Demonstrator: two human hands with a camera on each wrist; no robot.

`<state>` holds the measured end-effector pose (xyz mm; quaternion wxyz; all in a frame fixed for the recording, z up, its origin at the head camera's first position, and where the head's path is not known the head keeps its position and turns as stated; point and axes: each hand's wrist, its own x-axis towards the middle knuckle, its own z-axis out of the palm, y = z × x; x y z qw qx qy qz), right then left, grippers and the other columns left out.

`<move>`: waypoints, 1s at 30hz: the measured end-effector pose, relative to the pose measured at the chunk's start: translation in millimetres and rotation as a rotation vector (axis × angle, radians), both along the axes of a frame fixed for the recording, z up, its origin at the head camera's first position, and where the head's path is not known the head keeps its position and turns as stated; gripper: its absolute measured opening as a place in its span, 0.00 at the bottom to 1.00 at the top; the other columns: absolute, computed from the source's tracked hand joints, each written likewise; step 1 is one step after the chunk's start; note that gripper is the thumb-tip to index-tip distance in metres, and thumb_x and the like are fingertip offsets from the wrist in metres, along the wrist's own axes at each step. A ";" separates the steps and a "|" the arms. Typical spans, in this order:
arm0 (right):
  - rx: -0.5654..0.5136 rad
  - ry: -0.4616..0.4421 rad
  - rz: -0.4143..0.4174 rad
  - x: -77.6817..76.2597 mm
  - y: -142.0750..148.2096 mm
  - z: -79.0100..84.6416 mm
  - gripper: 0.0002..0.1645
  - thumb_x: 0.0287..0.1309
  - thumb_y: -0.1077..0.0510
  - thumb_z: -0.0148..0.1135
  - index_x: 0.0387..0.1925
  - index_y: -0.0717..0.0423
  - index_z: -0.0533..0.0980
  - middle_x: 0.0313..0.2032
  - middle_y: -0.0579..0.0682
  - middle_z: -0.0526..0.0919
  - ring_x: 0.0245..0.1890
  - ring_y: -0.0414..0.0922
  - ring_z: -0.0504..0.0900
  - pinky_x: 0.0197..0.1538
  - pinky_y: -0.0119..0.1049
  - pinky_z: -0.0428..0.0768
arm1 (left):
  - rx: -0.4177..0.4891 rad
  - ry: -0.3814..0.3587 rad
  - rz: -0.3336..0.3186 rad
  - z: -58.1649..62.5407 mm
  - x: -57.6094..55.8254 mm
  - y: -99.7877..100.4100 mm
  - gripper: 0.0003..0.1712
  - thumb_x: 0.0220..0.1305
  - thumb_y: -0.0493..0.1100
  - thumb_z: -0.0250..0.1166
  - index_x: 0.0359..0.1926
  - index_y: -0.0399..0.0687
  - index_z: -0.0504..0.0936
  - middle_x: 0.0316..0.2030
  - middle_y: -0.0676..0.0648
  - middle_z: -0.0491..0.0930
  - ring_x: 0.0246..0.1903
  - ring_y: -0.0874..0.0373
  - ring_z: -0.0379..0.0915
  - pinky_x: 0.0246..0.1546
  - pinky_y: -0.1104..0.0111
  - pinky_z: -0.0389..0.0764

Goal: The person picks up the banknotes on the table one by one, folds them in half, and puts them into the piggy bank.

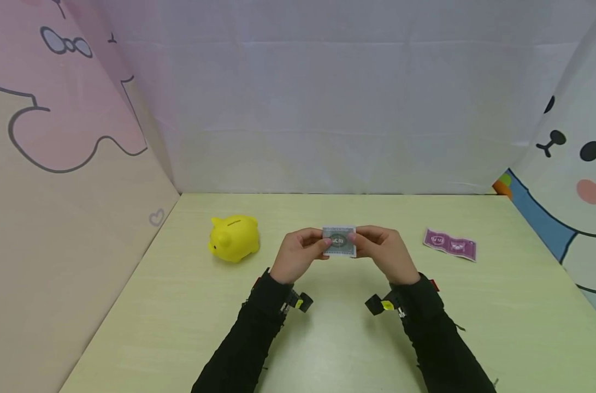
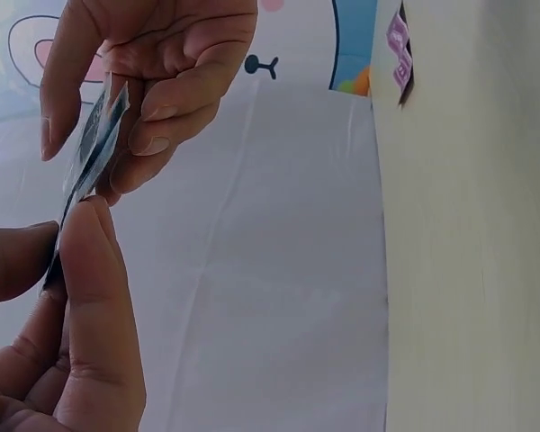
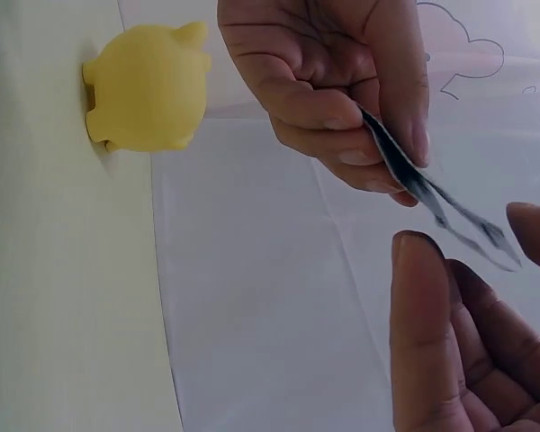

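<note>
A folded grey-green banknote (image 1: 339, 240), seemingly toy money, is held up above the table between both hands. My left hand (image 1: 299, 254) pinches one end of it between thumb and fingers. The right wrist view shows the folded note (image 3: 414, 180) edge-on, its layers spreading apart at the far end. Around that loose end, the thumb and fingers of my right hand (image 1: 383, 252) stand apart, with a gap to the paper. Over to the left stands a yellow piggy bank (image 1: 235, 238) with a slot on its back. A purple banknote (image 1: 450, 245) lies creased to the right.
The pale wooden table (image 1: 327, 344) meets a white cloth backdrop (image 1: 317, 109) along its far edge. Cartoon-printed sheets (image 1: 57, 229) close off the sides. Both wrists carry small black cameras (image 1: 375, 304) that stick out inward.
</note>
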<state>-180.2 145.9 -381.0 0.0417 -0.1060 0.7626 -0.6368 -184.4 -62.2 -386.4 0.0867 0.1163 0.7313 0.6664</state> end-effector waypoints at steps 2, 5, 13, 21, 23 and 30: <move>0.011 0.006 0.015 0.0 -0.7 -1.0 0.22 0.67 0.54 0.61 0.52 0.70 0.78 0.47 0.64 0.83 0.35 0.40 0.85 0.42 0.32 0.85 | -0.005 0.004 0.003 0.6 0.7 -0.1 0.14 0.67 0.36 0.63 0.52 0.34 0.81 0.48 0.36 0.82 0.39 0.57 0.82 0.42 0.65 0.86; 0.010 0.007 0.032 -0.5 -1.4 -2.7 0.21 0.66 0.55 0.62 0.51 0.70 0.78 0.47 0.66 0.83 0.36 0.41 0.86 0.41 0.33 0.86 | -0.011 0.009 0.012 2.2 2.3 0.0 0.14 0.67 0.36 0.62 0.51 0.34 0.81 0.47 0.36 0.83 0.39 0.56 0.82 0.41 0.66 0.86; -0.015 -0.005 0.033 -0.7 -4.6 -5.2 0.19 0.65 0.59 0.61 0.49 0.73 0.78 0.44 0.66 0.84 0.30 0.41 0.86 0.38 0.35 0.87 | -0.014 0.042 0.037 3.6 2.6 0.5 0.13 0.67 0.36 0.62 0.50 0.33 0.81 0.45 0.36 0.83 0.37 0.55 0.82 0.39 0.67 0.86; -0.005 0.022 0.022 0.5 -6.3 -5.5 0.17 0.65 0.61 0.61 0.46 0.73 0.79 0.41 0.64 0.85 0.29 0.40 0.85 0.36 0.35 0.86 | -0.010 0.038 0.041 1.2 1.2 1.1 0.13 0.67 0.36 0.62 0.50 0.34 0.81 0.45 0.36 0.83 0.36 0.56 0.82 0.39 0.67 0.86; -0.001 0.034 0.019 0.6 -5.8 -5.5 0.16 0.65 0.61 0.61 0.46 0.74 0.79 0.40 0.64 0.86 0.28 0.39 0.85 0.35 0.34 0.86 | -0.004 0.034 0.036 0.7 1.1 1.4 0.13 0.68 0.36 0.62 0.50 0.34 0.81 0.46 0.36 0.83 0.37 0.56 0.82 0.40 0.67 0.86; 0.003 0.035 0.001 0.2 -4.6 -4.0 0.15 0.64 0.62 0.62 0.44 0.73 0.79 0.38 0.60 0.86 0.27 0.41 0.84 0.35 0.34 0.86 | 0.035 0.012 0.058 1.8 2.1 1.0 0.15 0.71 0.39 0.58 0.52 0.34 0.81 0.46 0.35 0.82 0.36 0.58 0.81 0.41 0.66 0.86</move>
